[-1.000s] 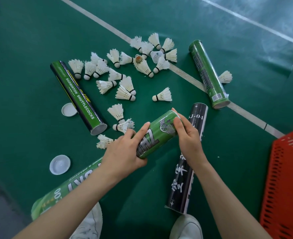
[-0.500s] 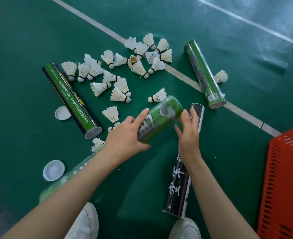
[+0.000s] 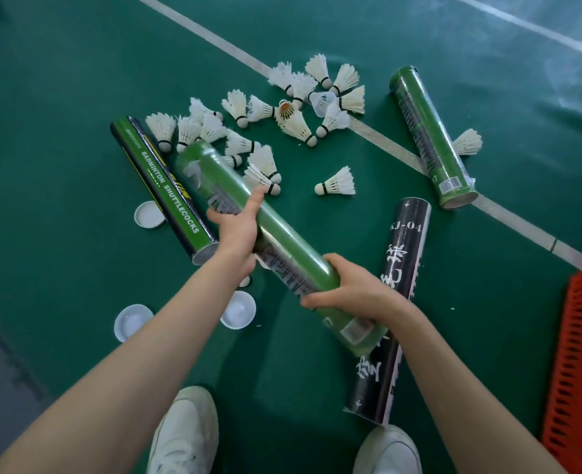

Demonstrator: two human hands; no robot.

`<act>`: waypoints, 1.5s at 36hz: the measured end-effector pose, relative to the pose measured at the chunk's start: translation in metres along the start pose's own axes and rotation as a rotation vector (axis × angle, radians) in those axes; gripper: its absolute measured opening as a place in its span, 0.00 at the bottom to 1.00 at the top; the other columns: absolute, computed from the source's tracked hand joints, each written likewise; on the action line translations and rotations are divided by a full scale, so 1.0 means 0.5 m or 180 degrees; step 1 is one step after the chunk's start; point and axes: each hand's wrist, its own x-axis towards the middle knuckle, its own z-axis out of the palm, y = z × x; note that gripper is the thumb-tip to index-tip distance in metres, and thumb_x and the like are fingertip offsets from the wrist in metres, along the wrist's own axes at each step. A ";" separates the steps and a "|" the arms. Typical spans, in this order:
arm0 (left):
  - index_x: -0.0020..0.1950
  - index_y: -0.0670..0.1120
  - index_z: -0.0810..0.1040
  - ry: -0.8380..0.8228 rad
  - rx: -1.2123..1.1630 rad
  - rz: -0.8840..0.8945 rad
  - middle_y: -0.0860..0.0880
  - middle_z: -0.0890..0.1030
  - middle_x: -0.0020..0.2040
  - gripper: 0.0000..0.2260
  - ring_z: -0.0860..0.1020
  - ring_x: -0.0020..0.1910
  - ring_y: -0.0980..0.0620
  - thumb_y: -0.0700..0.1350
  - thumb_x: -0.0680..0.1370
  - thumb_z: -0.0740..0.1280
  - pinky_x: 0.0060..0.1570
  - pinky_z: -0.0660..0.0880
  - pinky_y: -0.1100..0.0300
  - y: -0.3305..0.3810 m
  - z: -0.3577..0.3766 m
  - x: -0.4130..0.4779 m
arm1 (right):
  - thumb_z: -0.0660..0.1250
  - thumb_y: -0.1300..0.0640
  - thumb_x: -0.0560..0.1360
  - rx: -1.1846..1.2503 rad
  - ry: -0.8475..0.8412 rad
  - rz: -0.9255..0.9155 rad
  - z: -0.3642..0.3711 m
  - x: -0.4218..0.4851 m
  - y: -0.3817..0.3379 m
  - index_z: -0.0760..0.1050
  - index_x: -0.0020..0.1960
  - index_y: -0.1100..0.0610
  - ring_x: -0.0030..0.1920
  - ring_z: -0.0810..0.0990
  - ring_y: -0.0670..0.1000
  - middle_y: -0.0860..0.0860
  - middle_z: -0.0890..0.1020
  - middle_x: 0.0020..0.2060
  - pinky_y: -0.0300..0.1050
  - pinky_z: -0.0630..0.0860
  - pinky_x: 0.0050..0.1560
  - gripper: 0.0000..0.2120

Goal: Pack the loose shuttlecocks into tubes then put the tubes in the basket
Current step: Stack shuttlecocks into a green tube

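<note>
The left hand [image 3: 238, 230] was curled round the middle of a green tube [image 3: 289, 239], and the right hand [image 3: 351, 295] gripped the same tube near its closer end, holding it slanted over the court floor [image 3: 60, 131]. Loose shuttlecocks [image 3: 296, 121] lay scattered beyond it. A green-and-black tube [image 3: 166, 189] lay to the left, a black tube [image 3: 406, 234] to the right, and a second green tube [image 3: 430, 138] farther right. An orange basket [image 3: 580, 371] stood at the right edge.

Bare forearms [image 3: 152, 340], white sneakers [image 3: 185, 429]
</note>
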 end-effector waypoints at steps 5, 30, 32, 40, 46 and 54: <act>0.58 0.42 0.74 -0.0834 0.0470 -0.0667 0.45 0.77 0.54 0.15 0.78 0.50 0.46 0.52 0.79 0.64 0.53 0.78 0.47 -0.014 -0.051 -0.066 | 0.73 0.45 0.65 -0.1749 0.0923 -0.0175 -0.029 0.008 -0.006 0.60 0.70 0.45 0.48 0.78 0.49 0.46 0.76 0.53 0.49 0.78 0.50 0.38; 0.72 0.52 0.58 0.0140 0.5372 0.1396 0.47 0.68 0.59 0.37 0.67 0.59 0.44 0.62 0.67 0.69 0.57 0.66 0.49 -0.090 -0.322 -0.058 | 0.66 0.55 0.76 -0.2340 0.1138 -0.1407 0.151 0.125 -0.077 0.55 0.77 0.50 0.78 0.47 0.53 0.51 0.53 0.78 0.56 0.48 0.76 0.33; 0.71 0.52 0.58 0.0153 0.5231 0.1242 0.46 0.67 0.59 0.38 0.67 0.59 0.44 0.61 0.66 0.71 0.58 0.66 0.49 -0.094 -0.349 -0.055 | 0.67 0.60 0.74 -0.2129 0.1295 -0.1644 0.177 0.129 -0.072 0.58 0.76 0.54 0.77 0.53 0.57 0.53 0.57 0.77 0.56 0.56 0.74 0.34; 0.68 0.52 0.61 0.0344 0.4742 0.1129 0.48 0.67 0.57 0.37 0.67 0.57 0.45 0.58 0.64 0.73 0.56 0.66 0.50 -0.109 -0.432 -0.059 | 0.66 0.60 0.70 -0.1031 0.2096 -0.2088 0.277 0.134 -0.044 0.66 0.57 0.59 0.59 0.68 0.54 0.53 0.67 0.58 0.47 0.70 0.62 0.17; 0.68 0.55 0.62 0.0406 0.4708 0.1001 0.48 0.68 0.56 0.36 0.68 0.56 0.45 0.57 0.63 0.73 0.55 0.66 0.49 -0.138 -0.478 -0.062 | 0.75 0.54 0.69 -0.1727 0.1617 -0.1540 0.304 0.155 -0.015 0.72 0.56 0.62 0.58 0.69 0.57 0.58 0.71 0.58 0.49 0.71 0.59 0.21; 0.66 0.52 0.64 0.0289 0.4450 0.0912 0.51 0.72 0.60 0.35 0.68 0.57 0.45 0.55 0.63 0.74 0.56 0.67 0.49 -0.153 -0.481 -0.063 | 0.76 0.60 0.65 -0.2617 0.0824 -0.1105 0.317 0.169 0.020 0.75 0.60 0.59 0.60 0.74 0.61 0.59 0.71 0.67 0.55 0.77 0.52 0.25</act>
